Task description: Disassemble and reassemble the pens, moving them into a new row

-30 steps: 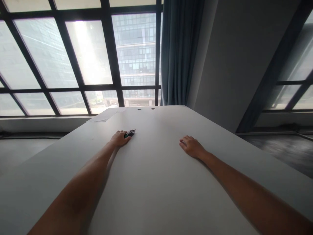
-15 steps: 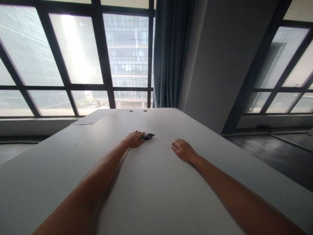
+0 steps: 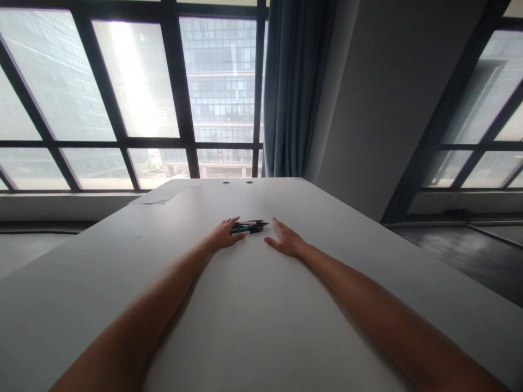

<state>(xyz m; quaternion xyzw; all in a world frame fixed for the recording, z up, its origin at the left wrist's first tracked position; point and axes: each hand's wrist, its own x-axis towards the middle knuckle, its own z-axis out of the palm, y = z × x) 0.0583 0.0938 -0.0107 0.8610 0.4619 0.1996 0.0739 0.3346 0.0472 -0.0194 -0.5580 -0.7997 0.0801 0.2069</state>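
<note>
Several dark pens [image 3: 250,226] lie bunched together on the white table [image 3: 245,305], their tips toward the right. At their left end is my left hand [image 3: 224,234], thumb and fingers spread around the ends of the bunch. My right hand [image 3: 285,238] rests on its edge just right of the pen tips, a small gap away, with thumb and fingers apart and nothing in it. The far left ends of the pens are hidden behind the left hand.
Sheets of white paper [image 3: 165,191] lie at the table's far left. Two dark round holes [image 3: 237,182] are set near the far edge. Beyond stand large windows, a blue curtain [image 3: 292,98] and a grey pillar [image 3: 376,109].
My right hand has moved left toward the pens and opened its fingers. My left hand has opened from over the pens, so more of them shows. The view has shifted slightly.
</note>
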